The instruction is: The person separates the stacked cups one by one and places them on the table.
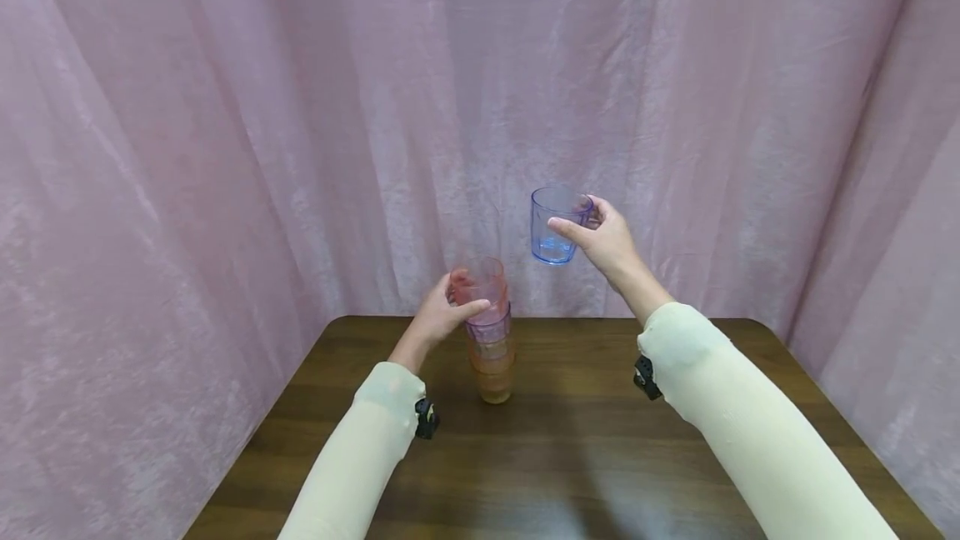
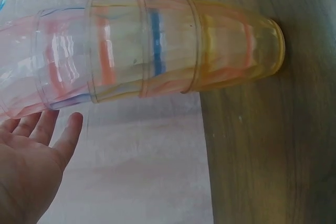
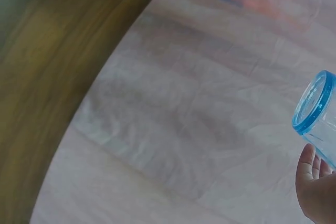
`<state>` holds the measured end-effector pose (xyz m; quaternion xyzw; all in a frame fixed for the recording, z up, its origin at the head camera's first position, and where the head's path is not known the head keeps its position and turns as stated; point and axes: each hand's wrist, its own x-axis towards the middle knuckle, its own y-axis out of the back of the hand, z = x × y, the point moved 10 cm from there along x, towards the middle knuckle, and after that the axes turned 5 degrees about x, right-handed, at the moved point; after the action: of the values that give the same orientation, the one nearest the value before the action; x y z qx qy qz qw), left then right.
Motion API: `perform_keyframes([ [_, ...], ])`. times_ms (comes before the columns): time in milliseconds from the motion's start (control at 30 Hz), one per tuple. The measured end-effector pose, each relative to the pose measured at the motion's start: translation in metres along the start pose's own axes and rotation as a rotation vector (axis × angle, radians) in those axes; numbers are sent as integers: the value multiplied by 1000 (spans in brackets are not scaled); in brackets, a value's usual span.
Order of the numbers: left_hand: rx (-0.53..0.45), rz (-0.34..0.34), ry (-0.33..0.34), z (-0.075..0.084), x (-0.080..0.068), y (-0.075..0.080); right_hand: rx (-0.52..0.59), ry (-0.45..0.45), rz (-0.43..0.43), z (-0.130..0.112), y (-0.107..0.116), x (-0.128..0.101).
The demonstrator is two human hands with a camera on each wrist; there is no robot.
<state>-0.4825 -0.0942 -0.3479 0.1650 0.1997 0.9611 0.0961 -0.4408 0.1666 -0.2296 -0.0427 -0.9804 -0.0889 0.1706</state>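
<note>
Two pale sleeves [image 1: 360, 457] reach over the brown table [image 1: 570, 457], where the left hand [image 1: 438, 319] holds the top of a cup stack [image 1: 491, 340] and the right hand [image 1: 603, 240] grips one blue cup [image 1: 553, 225] up high, not yet stacked.

left arm: stretched forward, sleeve to the wrist | left hand [image 1: 442, 315]: fingers and thumb curled in a grip, held low | right arm: raised higher, bent at the elbow | right hand [image 1: 606, 240]: thumb and fingers closed in a grip, held aloft
</note>
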Motion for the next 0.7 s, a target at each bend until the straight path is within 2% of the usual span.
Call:
perform_keyframes([
  [400, 14, 18, 26, -5, -3, 1, -35, -38, 12, 47, 17, -5],
  [700, 19, 27, 29, -8, -2, 0, -77, -85, -19, 93, 12, -19],
])
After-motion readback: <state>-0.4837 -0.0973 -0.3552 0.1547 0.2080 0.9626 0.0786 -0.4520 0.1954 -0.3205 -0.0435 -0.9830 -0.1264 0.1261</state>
